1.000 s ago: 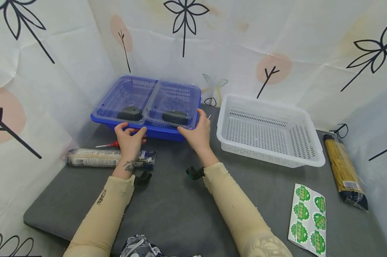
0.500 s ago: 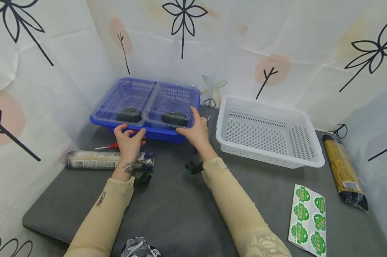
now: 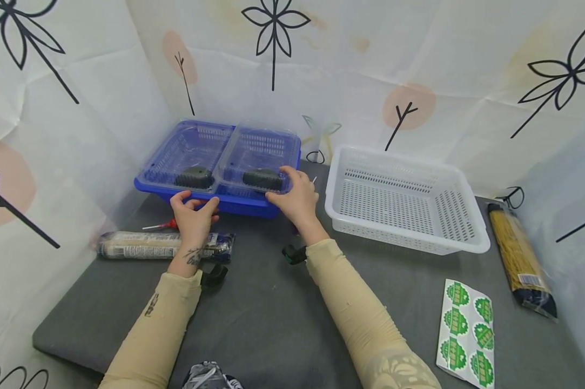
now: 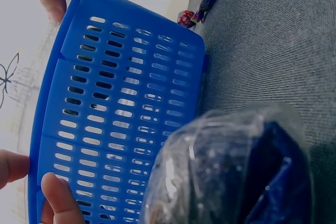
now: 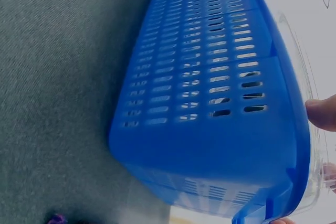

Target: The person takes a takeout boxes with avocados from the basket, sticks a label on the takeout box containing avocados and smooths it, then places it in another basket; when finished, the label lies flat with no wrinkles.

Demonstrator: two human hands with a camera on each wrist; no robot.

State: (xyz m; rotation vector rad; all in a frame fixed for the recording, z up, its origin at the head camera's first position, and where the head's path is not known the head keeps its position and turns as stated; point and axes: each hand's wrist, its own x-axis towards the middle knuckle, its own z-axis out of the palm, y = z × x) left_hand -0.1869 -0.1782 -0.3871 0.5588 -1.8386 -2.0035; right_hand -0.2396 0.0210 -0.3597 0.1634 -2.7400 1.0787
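Note:
A blue plastic basket [image 3: 243,207] stands at the back left, with two clear plastic boxes [image 3: 260,140] side by side over it. A dark ribbed block [image 3: 195,177] shows through the left box and another dark block [image 3: 263,179] through the right one. My left hand [image 3: 193,219] pinches the basket's front rim between thumb and fingers; the left wrist view shows the thumb [image 4: 13,169] on one side and a finger on the other. My right hand [image 3: 297,199] grips the front right corner, thumb [image 5: 321,114] at the rim beside the clear box, other fingers mostly hidden.
A white basket [image 3: 409,227] stands to the right. A plastic-wrapped pack [image 3: 146,246] lies under my left wrist, beside a red item with a thin pale stick [image 3: 168,223]. Pasta [image 3: 516,243] in a bag and a sheet of green stickers [image 3: 466,329] lie at right.
My right hand's fingers have shifted slightly left and in over the corner of the right clear box. The left hand keeps its hold; the whole view has drifted a little.

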